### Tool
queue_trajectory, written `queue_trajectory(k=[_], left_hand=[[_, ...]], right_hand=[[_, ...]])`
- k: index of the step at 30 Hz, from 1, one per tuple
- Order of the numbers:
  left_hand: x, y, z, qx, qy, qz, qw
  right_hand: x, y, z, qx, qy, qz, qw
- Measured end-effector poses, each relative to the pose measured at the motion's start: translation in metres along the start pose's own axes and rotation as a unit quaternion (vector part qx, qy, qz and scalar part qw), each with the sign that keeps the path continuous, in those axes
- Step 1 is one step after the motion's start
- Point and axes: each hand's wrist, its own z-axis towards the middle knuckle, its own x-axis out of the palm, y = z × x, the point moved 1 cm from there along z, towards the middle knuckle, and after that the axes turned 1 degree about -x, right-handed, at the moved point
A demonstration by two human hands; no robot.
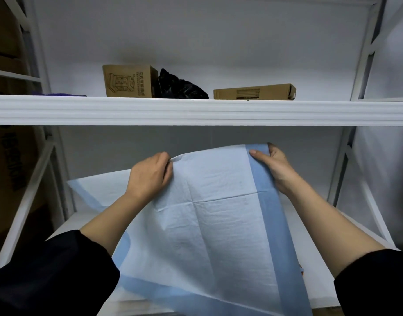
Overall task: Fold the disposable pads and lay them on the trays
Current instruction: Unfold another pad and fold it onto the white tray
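We see both hands pinching the far edge of one pad (pixel 209 213). Left hand (pixel 150 176) has fingers curled over the edge partway along it, thumb hidden. Right hand (pixel 273 167) grips the far right corner on the blue border strip (pixel 268 213), thumb on top. The pad is lifted, white quilted face up with fold creases, draping toward us over a white lower shelf (pixel 328 254). Its left part (pixel 98 188) lies flatter behind the left forearm. Dark sleeves (pixel 52 274) cover both arms. Above, a white upper shelf (pixel 196 110) holds a cardboard box (pixel 127 82), a black bag (pixel 182 87) touching it, and a flat box (pixel 254 91) apart to the right.
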Motion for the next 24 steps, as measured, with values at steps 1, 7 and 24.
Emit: queue_trajectory(k=[1, 7, 24], left_hand=[[0.000, -0.001, 0.001, 0.001, 0.002, 0.008, 1.000], [0.004, -0.005, 0.000, 0.000, 0.026, 0.028, 0.999], [0.021, -0.019, 0.003, 0.041, 0.040, 0.004, 0.998]], right_hand=[[0.000, 0.000, -0.002, 0.010, 0.007, 0.023, 1.000], [-0.010, -0.009, -0.016, 0.110, 0.112, -0.052, 0.986], [-0.026, -0.013, -0.010, -0.008, -0.102, 0.011, 0.995]])
